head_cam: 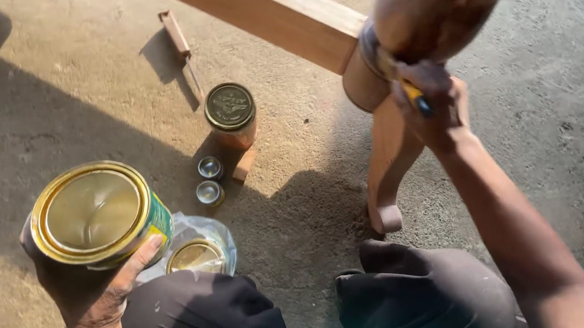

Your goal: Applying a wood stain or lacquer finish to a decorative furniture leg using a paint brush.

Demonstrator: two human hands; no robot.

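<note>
The person's face and body were out of the view; only two dark-clothed knees (314, 321) showed along the bottom edge, and both forearms were cut off there. The left hand (93, 291) was wrapped from beneath around a round, gold-lidded tin can with a green side (97, 213), fingers mostly hidden behind it and the thumb pressed on its lower rim; the can was held above the concrete floor (31, 94), near the left edge of the view, its flat lid facing up toward the camera and its axis roughly vertical, tipped a little. The right hand (432, 106) was closed on a small tool with a yellow and blue handle (416, 97) — its working end was hidden against the wood, so what kind of tool it was could not be told. That hand pressed against a turned brown wooden furniture leg (430, 7), whose long axis ran from the upper right corner down to a curved foot (386, 181) resting on the floor; its top was cut off by the upper edge. One pale wooden rail (262, 4) ran from the leg toward the upper left. On the floor stood one brown jar with a dark round lid (230, 115), two small shiny metal caps (210, 179) just beside it, one small wooden block (244, 164), and one open gold tin in a clear plastic bag (197, 255) — partly hidden by the left knee. A slim wooden stick (177, 39) lay farther up.
</note>
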